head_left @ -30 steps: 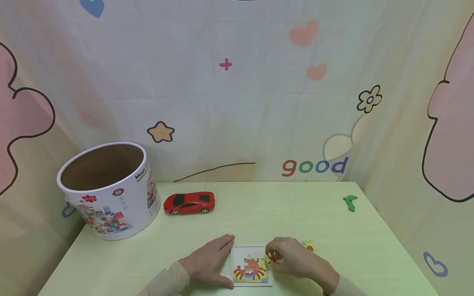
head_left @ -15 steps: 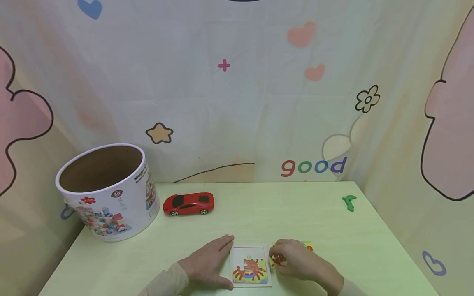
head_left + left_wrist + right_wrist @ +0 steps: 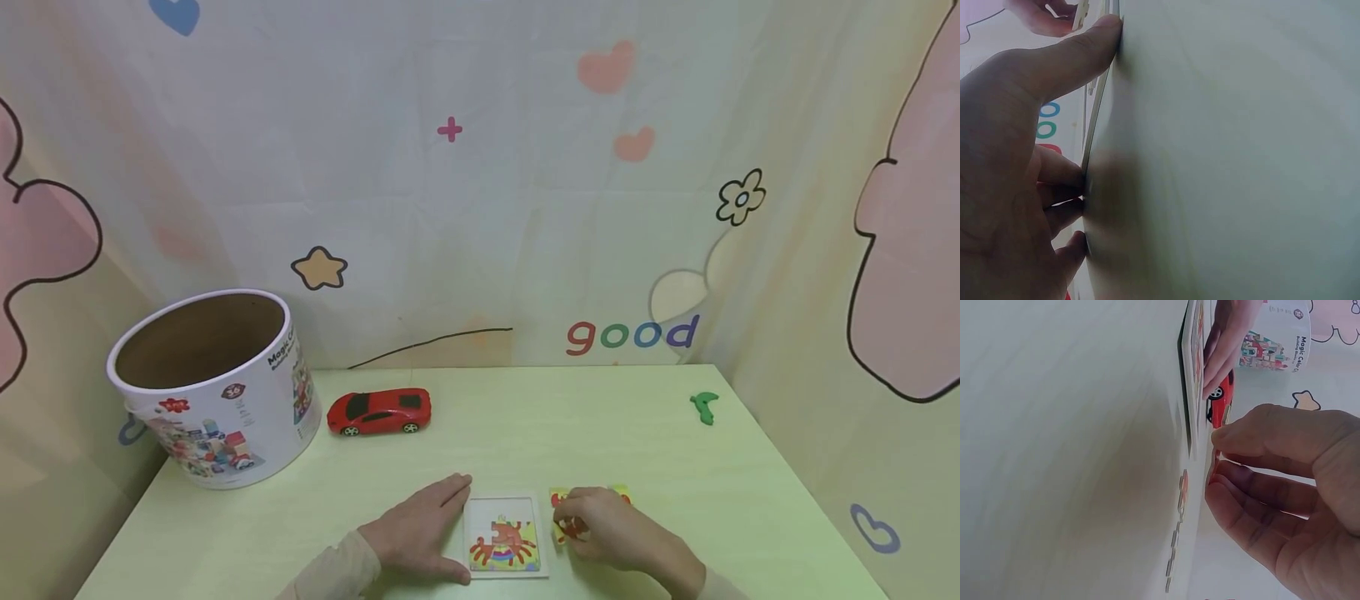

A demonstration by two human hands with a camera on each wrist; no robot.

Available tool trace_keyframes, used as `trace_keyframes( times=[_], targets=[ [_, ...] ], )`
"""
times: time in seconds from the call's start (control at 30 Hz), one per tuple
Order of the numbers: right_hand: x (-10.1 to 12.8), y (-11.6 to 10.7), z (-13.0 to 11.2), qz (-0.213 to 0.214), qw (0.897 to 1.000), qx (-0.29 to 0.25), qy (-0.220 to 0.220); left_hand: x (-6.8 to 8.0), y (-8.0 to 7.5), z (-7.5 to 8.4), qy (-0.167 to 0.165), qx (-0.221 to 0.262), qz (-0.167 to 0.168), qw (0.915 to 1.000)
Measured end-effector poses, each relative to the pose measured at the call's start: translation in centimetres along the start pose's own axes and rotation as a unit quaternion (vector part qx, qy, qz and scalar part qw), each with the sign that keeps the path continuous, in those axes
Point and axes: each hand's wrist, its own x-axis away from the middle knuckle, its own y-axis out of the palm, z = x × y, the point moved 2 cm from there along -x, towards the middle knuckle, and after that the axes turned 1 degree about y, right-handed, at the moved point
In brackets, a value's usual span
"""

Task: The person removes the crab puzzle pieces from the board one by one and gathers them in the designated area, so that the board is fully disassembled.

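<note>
A square white puzzle tray [image 3: 501, 577] lies at the table's front, its lower part filled with pieces showing a red crab [image 3: 510, 546]. My left hand [image 3: 423, 529] rests along the tray's left edge, thumb and fingers spread and fairly straight; the left wrist view shows the fingertips against that edge. To the right of the tray, my right hand [image 3: 611, 529] pinches a puzzle piece [image 3: 1214, 467] between thumb and fingers, raised above the table in the right wrist view. Other loose pieces [image 3: 619, 490] lie flat beyond and partly beneath this hand, some hidden by it.
A red toy car [image 3: 380, 412] stands farther back on the pale table [image 3: 525, 433]. A large white drum-shaped container [image 3: 225, 425], its top uncovered, stands at the back left. At the right lies a small green object [image 3: 704, 407]. A printed curtain borders the table.
My right hand has moved right, away from the tray's edge, still pinching the piece; more of a loose piece beside it shows. The left hand stays in place. The head view shifts slightly.
</note>
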Motion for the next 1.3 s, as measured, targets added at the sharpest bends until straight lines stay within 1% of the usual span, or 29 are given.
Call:
trace_keyframes(
  times=[0.3,0.57,0.73,0.83,1.07,1.3],
  targets=[
    [0.17,0.25,0.34,0.004,1.0,0.025,-0.008,-0.11,-0.07,-0.22,-0.004,0.003,-0.009,0.9999],
    [0.14,0.14,0.35,0.001,0.999,0.044,0.001,-0.14,0.0,-0.3,0.001,0.002,-0.007,1.0],
    [0.05,0.28,0.46,-0.019,0.999,0.036,0.023,-0.16,-0.07,-0.24,0.003,0.001,-0.004,1.0],
    [0.03,0.48,0.57,-0.028,0.999,0.028,0.028,-0.13,-0.09,-0.21,0.004,0.003,-0.004,1.0],
    [0.04,0.78,0.68,-0.032,0.999,0.029,0.017,-0.04,0.02,-0.24,0.007,0.005,-0.003,1.0],
    [0.14,0.56,0.41,-0.035,0.999,0.026,0.005,-0.08,0.11,-0.25,0.006,0.001,-0.002,1.0]
  ],
)
